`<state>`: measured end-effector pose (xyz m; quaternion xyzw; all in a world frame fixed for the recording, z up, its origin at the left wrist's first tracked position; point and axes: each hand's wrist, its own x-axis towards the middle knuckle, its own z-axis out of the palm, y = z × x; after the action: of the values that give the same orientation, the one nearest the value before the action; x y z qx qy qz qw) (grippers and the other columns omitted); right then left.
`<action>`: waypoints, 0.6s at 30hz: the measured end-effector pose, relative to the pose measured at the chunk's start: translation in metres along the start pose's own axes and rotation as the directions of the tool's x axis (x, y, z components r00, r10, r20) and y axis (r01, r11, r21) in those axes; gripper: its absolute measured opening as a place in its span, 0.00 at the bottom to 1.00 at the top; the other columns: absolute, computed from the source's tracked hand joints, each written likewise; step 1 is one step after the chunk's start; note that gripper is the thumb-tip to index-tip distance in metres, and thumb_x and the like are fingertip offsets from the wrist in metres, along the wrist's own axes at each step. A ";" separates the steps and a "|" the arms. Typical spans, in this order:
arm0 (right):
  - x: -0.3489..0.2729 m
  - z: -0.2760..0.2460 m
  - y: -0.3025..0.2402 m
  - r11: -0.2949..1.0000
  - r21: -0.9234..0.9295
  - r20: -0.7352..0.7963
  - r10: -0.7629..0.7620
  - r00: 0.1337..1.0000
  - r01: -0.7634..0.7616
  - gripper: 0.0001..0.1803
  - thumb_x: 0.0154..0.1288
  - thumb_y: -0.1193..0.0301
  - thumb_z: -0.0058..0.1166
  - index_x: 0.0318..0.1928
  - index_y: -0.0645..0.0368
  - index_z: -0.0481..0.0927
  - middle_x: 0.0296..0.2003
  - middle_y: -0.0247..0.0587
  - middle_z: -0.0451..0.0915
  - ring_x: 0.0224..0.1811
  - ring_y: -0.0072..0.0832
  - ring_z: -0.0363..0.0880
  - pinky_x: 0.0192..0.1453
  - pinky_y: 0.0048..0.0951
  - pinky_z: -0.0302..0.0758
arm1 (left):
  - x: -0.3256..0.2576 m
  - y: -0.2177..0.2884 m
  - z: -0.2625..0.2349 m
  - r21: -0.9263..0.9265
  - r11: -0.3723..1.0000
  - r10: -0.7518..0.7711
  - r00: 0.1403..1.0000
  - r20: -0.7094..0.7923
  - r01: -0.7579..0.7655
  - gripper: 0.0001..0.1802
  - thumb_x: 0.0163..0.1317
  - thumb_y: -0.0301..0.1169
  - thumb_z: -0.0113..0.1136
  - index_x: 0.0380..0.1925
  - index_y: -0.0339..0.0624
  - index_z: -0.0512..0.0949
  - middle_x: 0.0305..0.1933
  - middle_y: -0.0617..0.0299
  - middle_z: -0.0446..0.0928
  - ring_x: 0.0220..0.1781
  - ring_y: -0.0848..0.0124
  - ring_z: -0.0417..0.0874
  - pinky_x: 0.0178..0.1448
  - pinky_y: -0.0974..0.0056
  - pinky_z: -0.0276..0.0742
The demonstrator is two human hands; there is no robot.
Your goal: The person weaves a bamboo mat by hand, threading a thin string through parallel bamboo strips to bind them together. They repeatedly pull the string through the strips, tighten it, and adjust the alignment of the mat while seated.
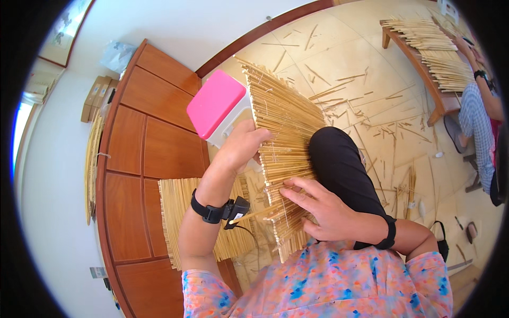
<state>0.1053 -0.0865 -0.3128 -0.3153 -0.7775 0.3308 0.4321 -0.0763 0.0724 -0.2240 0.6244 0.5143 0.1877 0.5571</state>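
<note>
A mat of thin straw-coloured reeds [283, 114], tied in rows with pale string, stands tilted against my dark-trousered knee. My left hand [243, 147] is closed round its left edge, the thumb on the near face and the other fingers hidden behind. Lower down, my right hand [336, 214] rests its stretched fingertips on the reeds near that same edge, the thumb held apart. One loose-ended reed [252, 216] sticks out leftward from the mat below my right fingertips.
A white bin with a pink lid [217, 103] stands behind the mat, beside a wooden cabinet [172, 148]. Another reed mat [177, 212] is at lower left. Reed scraps [392, 132] litter the tiled floor. At right, another person works by a bench [405, 50] of reeds.
</note>
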 end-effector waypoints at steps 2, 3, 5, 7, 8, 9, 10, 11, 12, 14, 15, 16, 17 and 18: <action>-0.004 0.002 -0.003 1.000 0.018 0.016 -0.024 1.000 0.024 0.37 0.48 0.83 0.54 0.64 0.62 0.71 0.63 0.54 0.66 0.62 0.51 0.70 0.64 0.42 0.73 | -0.018 -0.002 -0.003 -0.048 0.994 0.100 0.993 -0.063 -0.103 0.20 0.64 0.23 0.50 0.55 0.27 0.76 0.51 0.53 0.82 0.48 0.67 0.83 0.53 0.62 0.80; -0.004 0.003 -0.004 0.999 0.031 0.027 -0.040 0.999 0.039 0.35 0.49 0.83 0.54 0.63 0.62 0.73 0.63 0.53 0.68 0.61 0.50 0.71 0.64 0.42 0.72 | -0.028 -0.004 -0.010 -0.088 0.987 0.124 0.984 -0.131 -0.136 0.19 0.64 0.23 0.50 0.55 0.26 0.76 0.51 0.52 0.82 0.48 0.67 0.83 0.53 0.62 0.80; -0.004 0.003 -0.009 0.999 0.012 0.013 -0.039 0.999 0.039 0.32 0.50 0.84 0.54 0.61 0.61 0.76 0.59 0.51 0.72 0.59 0.47 0.74 0.62 0.39 0.75 | -0.051 -0.010 -0.030 -0.161 0.964 0.162 0.949 -0.272 -0.211 0.19 0.64 0.22 0.50 0.54 0.25 0.76 0.51 0.51 0.82 0.48 0.66 0.84 0.52 0.62 0.81; -0.003 0.001 -0.013 0.999 0.004 -0.023 -0.043 0.999 0.043 0.30 0.50 0.84 0.54 0.58 0.61 0.78 0.56 0.49 0.75 0.57 0.46 0.76 0.60 0.38 0.76 | -0.079 -0.006 -0.041 -0.227 0.930 0.164 0.878 -0.449 -0.289 0.18 0.64 0.22 0.49 0.53 0.24 0.75 0.49 0.49 0.82 0.47 0.64 0.84 0.51 0.62 0.81; -0.002 0.000 -0.014 0.999 0.008 -0.053 -0.046 0.998 0.047 0.29 0.50 0.85 0.54 0.57 0.61 0.79 0.55 0.48 0.76 0.57 0.46 0.76 0.59 0.38 0.77 | -0.090 -0.011 -0.051 -0.234 0.907 0.181 0.826 -0.534 -0.351 0.18 0.65 0.22 0.49 0.53 0.24 0.75 0.49 0.49 0.82 0.46 0.64 0.85 0.50 0.62 0.82; -0.003 -0.002 -0.014 0.999 0.007 -0.085 -0.047 0.995 0.047 0.28 0.51 0.85 0.54 0.56 0.61 0.80 0.54 0.48 0.77 0.56 0.46 0.77 0.57 0.38 0.77 | -0.101 -0.017 -0.059 -0.237 0.879 0.197 0.767 -0.610 -0.414 0.18 0.65 0.22 0.49 0.53 0.23 0.75 0.49 0.49 0.82 0.45 0.63 0.85 0.50 0.62 0.82; -0.004 -0.004 -0.013 0.999 -0.003 -0.116 -0.042 0.992 0.042 0.28 0.51 0.85 0.54 0.56 0.61 0.80 0.54 0.48 0.77 0.55 0.45 0.77 0.57 0.37 0.78 | -0.113 -0.026 -0.068 -0.247 0.865 0.193 0.743 -0.641 -0.437 0.19 0.67 0.23 0.49 0.56 0.25 0.73 0.51 0.48 0.81 0.47 0.61 0.85 0.50 0.59 0.83; -0.005 -0.005 -0.012 0.999 -0.012 -0.149 -0.038 0.988 0.037 0.28 0.51 0.85 0.54 0.56 0.61 0.80 0.53 0.47 0.78 0.53 0.45 0.78 0.56 0.37 0.78 | -0.121 -0.034 -0.066 -0.252 0.823 0.190 0.665 -0.722 -0.509 0.19 0.67 0.23 0.49 0.56 0.26 0.72 0.52 0.48 0.80 0.47 0.62 0.84 0.50 0.59 0.83; -0.008 -0.008 -0.010 0.999 -0.033 -0.183 -0.025 0.983 0.019 0.27 0.51 0.85 0.54 0.55 0.61 0.81 0.52 0.47 0.78 0.52 0.44 0.79 0.55 0.36 0.78 | -0.122 -0.042 -0.058 -0.261 0.773 0.177 0.590 -0.788 -0.579 0.18 0.68 0.22 0.49 0.57 0.27 0.72 0.53 0.49 0.79 0.48 0.63 0.84 0.50 0.59 0.83; -0.012 -0.013 -0.010 0.999 -0.053 -0.233 -0.004 0.973 -0.008 0.26 0.51 0.85 0.54 0.54 0.62 0.81 0.50 0.48 0.79 0.49 0.44 0.81 0.54 0.35 0.79 | -0.131 -0.061 -0.051 -0.269 0.721 0.139 0.513 -0.847 -0.639 0.19 0.71 0.24 0.49 0.59 0.29 0.68 0.57 0.48 0.76 0.50 0.62 0.84 0.52 0.57 0.83; -0.016 -0.013 -0.006 0.999 -0.042 -0.230 0.010 0.973 -0.020 0.25 0.52 0.85 0.54 0.54 0.62 0.81 0.49 0.49 0.80 0.48 0.44 0.81 0.53 0.35 0.79 | -0.130 -0.072 -0.040 -0.295 0.693 0.102 0.495 -0.863 -0.657 0.18 0.71 0.24 0.49 0.59 0.29 0.68 0.57 0.48 0.76 0.50 0.61 0.84 0.52 0.57 0.84; -0.019 -0.012 -0.002 0.999 -0.032 -0.224 0.024 0.974 -0.032 0.25 0.52 0.84 0.54 0.54 0.62 0.81 0.49 0.50 0.80 0.48 0.44 0.82 0.53 0.35 0.79 | -0.127 -0.079 -0.025 -0.321 0.665 0.061 0.477 -0.877 -0.675 0.18 0.72 0.25 0.49 0.59 0.29 0.68 0.57 0.48 0.76 0.51 0.61 0.84 0.51 0.57 0.84; -0.023 -0.011 0.002 0.999 -0.022 -0.220 0.038 0.975 -0.044 0.25 0.52 0.84 0.54 0.54 0.63 0.81 0.49 0.50 0.80 0.48 0.44 0.82 0.53 0.35 0.79 | -0.124 -0.087 -0.012 -0.345 0.634 0.019 0.461 -0.887 -0.692 0.17 0.73 0.25 0.49 0.58 0.29 0.69 0.57 0.47 0.76 0.51 0.61 0.84 0.51 0.56 0.85; -0.027 -0.011 0.004 0.998 -0.019 -0.210 0.060 0.976 -0.066 0.24 0.53 0.84 0.54 0.53 0.63 0.81 0.48 0.51 0.81 0.48 0.45 0.82 0.53 0.35 0.79 | -0.117 -0.104 -0.004 -0.373 0.568 0.042 0.479 -0.877 -0.734 0.17 0.73 0.26 0.49 0.58 0.28 0.69 0.56 0.47 0.77 0.51 0.60 0.84 0.50 0.55 0.86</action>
<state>0.1275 -0.1024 -0.3239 -0.3783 -0.7216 0.2993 0.4966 -0.1716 -0.0407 -0.2759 0.3084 0.4099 0.7622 0.3949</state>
